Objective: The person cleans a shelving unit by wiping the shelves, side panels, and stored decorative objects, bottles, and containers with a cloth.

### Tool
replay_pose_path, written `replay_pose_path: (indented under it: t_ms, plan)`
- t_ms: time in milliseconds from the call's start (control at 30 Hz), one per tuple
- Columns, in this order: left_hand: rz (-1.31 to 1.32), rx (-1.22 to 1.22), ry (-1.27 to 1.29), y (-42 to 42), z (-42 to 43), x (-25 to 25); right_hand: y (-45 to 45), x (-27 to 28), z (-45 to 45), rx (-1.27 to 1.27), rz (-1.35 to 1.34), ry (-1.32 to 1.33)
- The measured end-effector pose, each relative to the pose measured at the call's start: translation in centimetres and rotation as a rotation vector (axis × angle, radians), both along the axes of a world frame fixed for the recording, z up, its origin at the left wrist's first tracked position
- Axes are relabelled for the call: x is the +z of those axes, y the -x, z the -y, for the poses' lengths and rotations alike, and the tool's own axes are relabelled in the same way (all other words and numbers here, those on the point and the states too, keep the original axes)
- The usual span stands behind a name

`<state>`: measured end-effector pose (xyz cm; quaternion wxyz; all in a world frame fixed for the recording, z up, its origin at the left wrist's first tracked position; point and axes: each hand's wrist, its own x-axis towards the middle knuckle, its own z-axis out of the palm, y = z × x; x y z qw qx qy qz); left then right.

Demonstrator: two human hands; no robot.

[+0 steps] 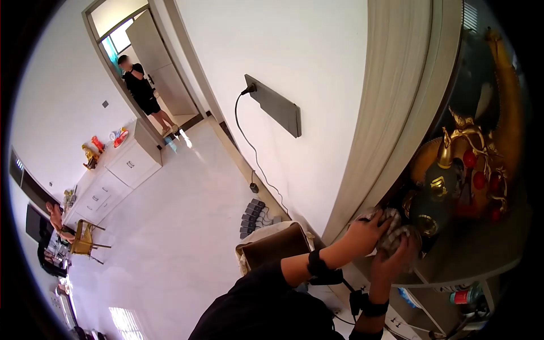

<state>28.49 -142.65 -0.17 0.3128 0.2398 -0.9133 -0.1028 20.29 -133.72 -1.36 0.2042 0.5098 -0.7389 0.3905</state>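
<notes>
A crumpled greyish cloth [392, 233] is bunched up at the inner edge of a dark shelf [476, 258]. My left hand [369, 233] has its fingers closed on the cloth's near side. Just below it, my right hand [399, 256] also grips the cloth, its fingers curled over the front. Right beside the cloth stands a dark ornament [439, 190] with gold trim and a gold tip. Behind that, red beads and gold branch-like decoration [479, 164] show. Part of the cloth is hidden under my fingers.
Below the shelf lies a bottle with a red label [466, 297]. A brown-lined box [277, 249] and several dark adapters [252, 218] are on the floor. A cable hangs from the wall strip [275, 106]. One person [141, 88] stands at the doorway; another [56, 218] is by a chair [88, 238].
</notes>
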Motion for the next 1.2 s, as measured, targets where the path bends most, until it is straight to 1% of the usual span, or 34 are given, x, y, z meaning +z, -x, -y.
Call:
replay_pose_path:
  t_ms: [33, 67, 133, 167, 267, 300, 333, 367, 400, 467, 500, 533, 567, 600, 667, 700, 733, 800, 833, 867, 933, 1000, 1033, 1067, 1133, 1167, 1200]
  plan:
    - [0.035, 0.009, -0.030, 0.1, -0.1, -0.2, 0.4, -0.2, -0.5, -0.001, -0.037, 0.054]
    - [0.073, 0.017, -0.061, 0.1, -0.2, -0.4, 0.5, -0.1, -0.6, -0.002, -0.036, 0.053]
    - [0.082, 0.017, -0.045, 0.1, -0.1, -0.5, 0.7, 0.0, -1.0, -0.079, -0.092, -0.068]
    - [0.089, 0.015, -0.029, 0.0, -0.1, -0.5, 0.3, 0.0, -0.9, -0.092, -0.090, -0.075]
    - [0.139, -0.040, -0.110, -0.3, 0.4, -1.7, -0.8, -0.2, 0.8, 0.022, -0.074, -0.031]
    - [0.130, -0.068, -0.164, -0.7, 0.3, -1.1, -0.5, -0.5, 0.8, 0.048, -0.087, -0.005]
    - [0.121, -0.116, -0.219, -0.8, 0.5, -0.7, -0.1, -1.6, 0.1, 0.000, -0.155, -0.131]
    - [0.126, -0.072, -0.189, -0.3, 0.1, 0.4, 0.2, 0.4, -0.3, 0.044, -0.134, -0.124]
    - [0.143, 0.019, -0.150, -0.6, -0.2, 1.4, 1.1, 1.3, -0.9, 0.002, -0.151, -0.127]
    - [0.276, 0.135, -0.018, -0.5, -0.4, 0.4, 1.3, 2.0, -2.2, 0.126, 0.073, -0.119]
    - [0.208, 0.115, -0.074, 0.0, -1.1, 1.2, 2.3, 2.5, -3.2, 0.031, 0.063, -0.126]
    - [0.131, 0.130, -0.126, 0.6, -1.4, 2.2, 3.3, 3.0, -3.3, 0.066, 0.031, -0.172]
    - [0.098, 0.131, 0.054, 0.7, -0.9, 1.1, 2.3, 3.0, -2.6, 0.187, 0.044, -0.212]
    - [0.187, 0.122, -0.111, 0.3, -1.6, 2.7, 1.0, 2.4, -2.9, 0.214, 0.085, -0.224]
    - [0.196, 0.127, -0.107, 0.9, -2.6, 2.5, 3.3, 1.7, -3.4, 0.196, -0.050, -0.142]
    - [0.169, 0.088, -0.092, 0.8, -3.3, 2.4, 3.5, 2.2, -4.0, 0.232, 0.023, -0.153]
    - [0.211, 0.126, -0.050, 1.2, -4.2, 2.0, 3.0, 1.9, -4.6, 0.225, 0.033, -0.147]
    - [0.214, 0.111, -0.077, 2.2, -5.1, 0.8, 4.3, 1.5, -5.7, 0.150, -0.049, -0.082]
    - [0.175, 0.091, -0.023, 2.6, -5.4, 0.7, 4.3, 2.2, -6.1, 0.141, -0.038, -0.107]
    - [0.213, 0.106, -0.088, 2.9, -6.0, 1.0, 3.8, 1.8, -6.7, 0.169, -0.026, -0.112]
    - [0.118, 0.137, -0.050, 3.5, -6.5, 0.5, 4.6, 1.4, -7.5, 0.121, -0.084, -0.132]
    - [0.131, 0.156, -0.052, 3.6, -6.8, 0.2, 4.8, 0.5, -8.6, 0.120, -0.090, -0.172]
    - [0.145, 0.129, -0.066, 3.6, -6.9, 0.4, 4.6, 0.2, -9.0, 0.123, -0.105, -0.204]
    - [0.094, 0.045, -0.049, 3.5, -6.6, 0.4, 4.5, 0.5, -9.5, 0.115, -0.081, -0.204]
    - [-0.015, -0.186, -0.114, 3.7, -6.3, 0.5, 4.5, 1.0, -11.0, 0.213, 0.076, -0.245]
    - [-0.078, -0.190, -0.120, 4.2, -7.1, 1.5, 4.9, 0.9, -12.0, 0.206, 0.049, -0.121]
    - [-0.078, -0.193, -0.117, 4.5, -7.6, 2.4, 5.2, 1.3, -13.0, 0.204, 0.049, -0.118]
